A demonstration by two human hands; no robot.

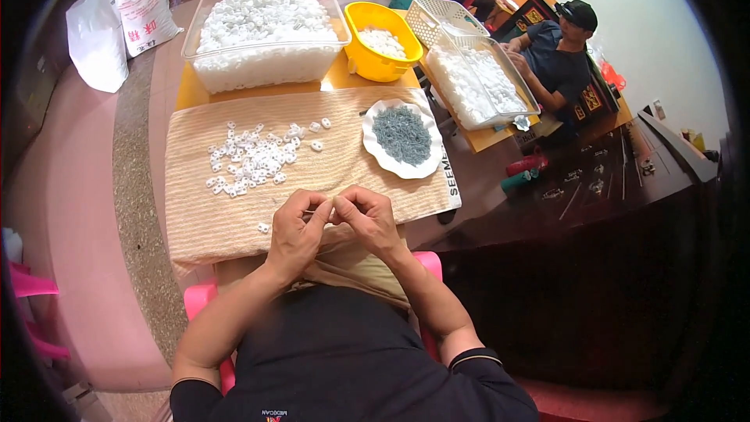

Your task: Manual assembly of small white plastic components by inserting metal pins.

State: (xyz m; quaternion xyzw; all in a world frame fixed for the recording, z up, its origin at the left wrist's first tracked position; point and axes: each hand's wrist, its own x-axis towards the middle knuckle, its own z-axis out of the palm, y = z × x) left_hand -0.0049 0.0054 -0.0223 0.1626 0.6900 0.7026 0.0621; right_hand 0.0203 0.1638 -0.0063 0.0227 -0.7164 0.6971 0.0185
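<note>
My left hand (298, 227) and my right hand (366, 217) meet at the near edge of the towel (226, 234), thumbs and fingertips pinched together. Whatever sits between the fingertips is small and mostly hidden. Beyond my left hand spreads a loose pile of small white plastic pieces with holes (254, 156). Two or so more white pieces (263, 228) lie close beside my left hand. Up and to the right of my right hand is a white scalloped plate (373, 158) heaped with small dark grey-green pieces (401, 134).
Behind the towel stand a large clear bin (266, 70) of white pieces and a yellow basin (383, 70). A clear tray (476, 121) and a cream basket (422, 19) sit to the right, near a seated person (558, 59). White sacks (141, 8) stand on the floor at far left.
</note>
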